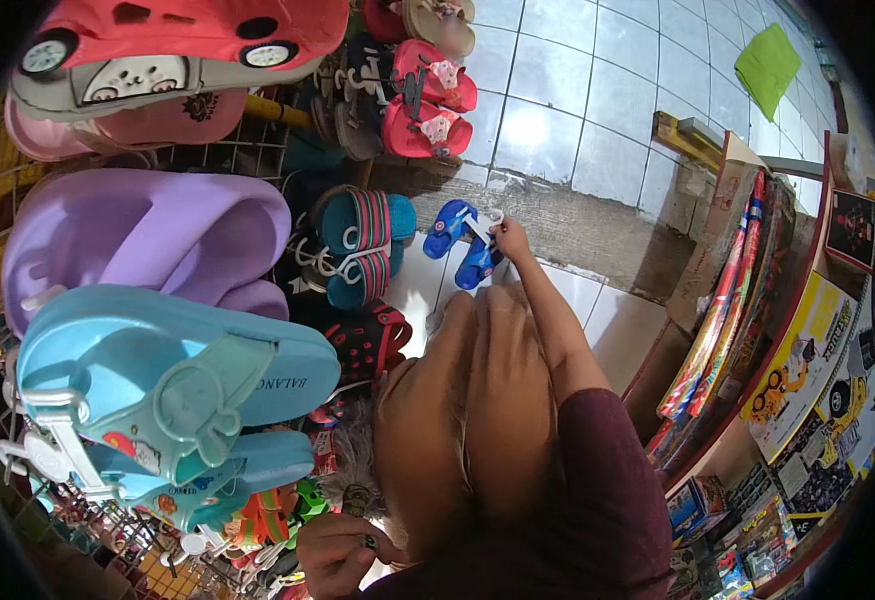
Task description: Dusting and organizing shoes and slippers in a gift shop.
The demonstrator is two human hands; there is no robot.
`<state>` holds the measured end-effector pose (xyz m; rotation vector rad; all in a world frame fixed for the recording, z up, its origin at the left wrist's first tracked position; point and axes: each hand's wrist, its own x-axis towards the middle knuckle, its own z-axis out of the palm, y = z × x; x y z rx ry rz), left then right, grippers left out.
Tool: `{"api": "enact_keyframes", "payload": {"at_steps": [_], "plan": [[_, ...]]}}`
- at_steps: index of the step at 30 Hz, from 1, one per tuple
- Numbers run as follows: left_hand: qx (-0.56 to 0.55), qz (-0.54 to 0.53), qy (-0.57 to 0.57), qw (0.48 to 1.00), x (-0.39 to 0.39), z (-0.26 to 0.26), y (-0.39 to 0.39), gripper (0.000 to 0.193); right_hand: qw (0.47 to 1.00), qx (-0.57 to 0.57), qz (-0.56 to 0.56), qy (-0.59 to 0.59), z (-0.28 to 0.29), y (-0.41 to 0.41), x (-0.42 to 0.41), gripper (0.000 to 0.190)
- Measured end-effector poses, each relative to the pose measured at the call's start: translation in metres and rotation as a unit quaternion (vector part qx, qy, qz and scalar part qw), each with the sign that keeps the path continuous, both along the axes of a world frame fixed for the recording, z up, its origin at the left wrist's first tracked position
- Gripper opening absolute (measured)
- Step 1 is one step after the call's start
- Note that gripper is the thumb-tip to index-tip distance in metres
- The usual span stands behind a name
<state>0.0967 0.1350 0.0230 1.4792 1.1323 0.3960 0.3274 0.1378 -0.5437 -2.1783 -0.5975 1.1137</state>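
Note:
My right hand [511, 238] reaches forward, pinching a white plastic shoe hanger [485, 224]. A pair of small blue children's sandals [452, 229] hangs from it above the floor, with a round badge on one strap. At the bottom my left hand [346, 555] is curled beside my thigh, around the handle end of what looks like a grey feather duster [353, 442]. Close to that hand hang orange sandals [263, 517]. Teal slippers with striped straps [366, 249] hang left of the blue pair.
A wire rack on the left carries large purple slides [145, 240], light blue slippers [182, 375] and red car-shaped clogs [182, 34]. Pink-red sandals [430, 97] hang farther ahead. On the right are a carton of wrapped rolls [722, 300] and boxed toys [797, 360]. A raised concrete edge [572, 206] crosses the tiles.

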Motion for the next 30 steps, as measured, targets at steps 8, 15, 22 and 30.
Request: {"api": "enact_keyframes", "payload": {"at_steps": [8, 15, 22, 30], "plan": [[-0.060, -0.037, 0.012, 0.997, -0.006, 0.001, 0.019, 0.043, 0.959, 0.003, -0.217, 0.183, -0.021, -0.024, 0.027, 0.067], [-0.052, -0.006, -0.016, 0.999, -0.026, 0.005, -0.004, 0.040, 0.917, 0.089, -0.228, 0.314, 0.102, -0.039, 0.041, 0.045], [-0.045, 0.027, -0.056, 0.997, -0.064, 0.041, -0.056, 0.042, 0.899, 0.306, -0.131, 0.286, 0.364, -0.030, 0.078, 0.033], [0.153, -0.067, -0.138, 0.976, -0.111, 0.100, -0.114, 0.011, 0.790, 0.581, 0.106, 0.165, 0.695, -0.043, -0.002, 0.031]]}}
